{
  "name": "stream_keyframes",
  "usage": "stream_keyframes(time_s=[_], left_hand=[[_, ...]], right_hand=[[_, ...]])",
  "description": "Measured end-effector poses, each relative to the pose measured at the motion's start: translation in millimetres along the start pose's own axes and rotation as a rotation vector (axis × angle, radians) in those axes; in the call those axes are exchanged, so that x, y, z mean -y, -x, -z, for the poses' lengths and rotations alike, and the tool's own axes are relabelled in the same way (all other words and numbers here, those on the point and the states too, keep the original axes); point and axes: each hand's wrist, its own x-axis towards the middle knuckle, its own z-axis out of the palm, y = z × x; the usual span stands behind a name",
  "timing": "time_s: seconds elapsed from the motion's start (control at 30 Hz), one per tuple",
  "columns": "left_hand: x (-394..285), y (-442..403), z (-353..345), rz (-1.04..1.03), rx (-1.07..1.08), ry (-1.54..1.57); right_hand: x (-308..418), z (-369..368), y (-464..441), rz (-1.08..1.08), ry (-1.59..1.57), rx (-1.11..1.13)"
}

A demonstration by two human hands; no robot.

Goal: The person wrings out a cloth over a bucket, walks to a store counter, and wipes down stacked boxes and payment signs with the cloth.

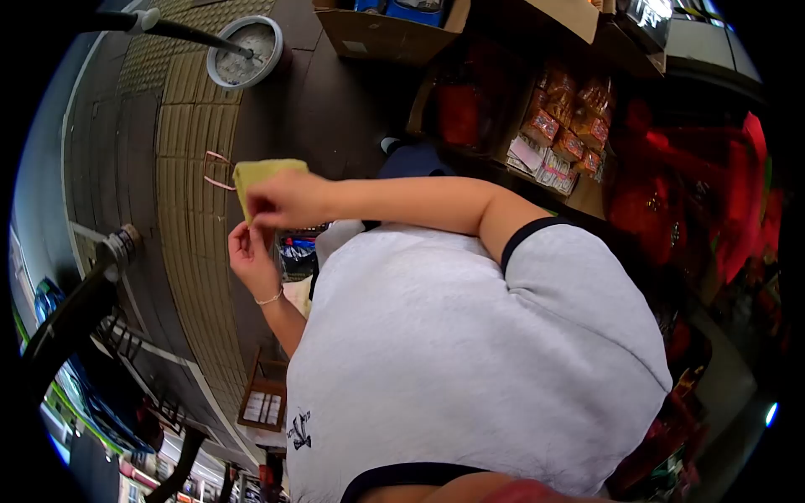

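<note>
A small yellow bag (264, 170) with pinkish handles (220, 157) is held in front of my body, in the left half of the head view. My right hand (293, 199) reaches across from the right and is closed on the bag, its fingers bent over the lower part. Just below it, my left hand (254, 261), with a thin bracelet at the wrist, has curled fingers. Its thumb and fingertips meet at the bag's lower corner, close to the right fingertips. What lies inside the bag is hidden.
Cardboard boxes stand at the top, one holding blue items (415, 8), another wrapped orange packets (568, 144) and printed paper bundles (553, 172). A white pot (220, 67) holds a pole. Tactile paving (189, 210) runs down the left; red goods (742, 193) fill the right.
</note>
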Motion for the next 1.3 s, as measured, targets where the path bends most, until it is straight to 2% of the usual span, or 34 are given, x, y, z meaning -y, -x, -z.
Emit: stream_keyframes(time_s=[0.1,0.23,0.37,0.4,0.5,0.57,0.6,0.63,0.67,0.73,0.8,0.9,0.93,0.97,1.03,1.1,1.13,1.3], left_hand=[[-5,-6,37,0.066,0.002,0.09],[-1,-26,87,0.091,0.081,0.138],[6,-19,148,0.145,0.002,0.166],[2,-21,155,0.165,0.004,0.157],[-7,-20,141,0.21,0.006,0.199],[3,29,164,0.158,-0.136,0.302],[19,47,184,0.167,-0.182,0.326],[24,61,199,0.123,-0.242,0.355],[28,76,203,0.201,-0.277,0.466],[17,101,205,0.18,-0.372,0.592],[26,131,214,0.151,-0.442,0.549],[40,148,201,0.1,-0.538,0.691],[35,173,211,0.084,-0.714,0.735],[32,186,216,0.088,-0.777,0.793],[34,185,210,0.048,-0.937,0.783],[33,183,213,0.118,-0.964,0.797],[28,177,213,0.123,-0.976,0.769],[13,145,220,0.07,-1.02,0.705]], right_hand=[[13,-36,-18,0.101,-0.053,-0.043],[18,-78,-36,0.031,-0.108,-0.058],[25,-145,-56,0.04,-0.033,-0.12],[27,-151,-61,-0.009,-0.025,-0.141],[21,-146,-61,0.018,0.011,-0.253],[31,-191,-52,0.067,-0.036,-0.036],[37,-216,-50,0.01,-0.085,0.082],[40,-237,-51,0.077,-0.045,0.122],[46,-245,-48,0.102,-0.013,0.171],[69,-256,-47,0.055,-0.086,0.281],[75,-280,-35,0.106,-0.047,0.368],[77,-283,-26,0.161,0.017,0.51],[90,-311,-27,0.234,-0.024,0.689],[99,-324,-25,0.269,-0.021,0.773],[102,-334,-42,0.334,-0.013,0.956],[106,-344,-59,0.444,0.025,1.088],[101,-349,-69,0.394,0.027,1.144],[93,-361,-115,0.432,0.063,1.197]])
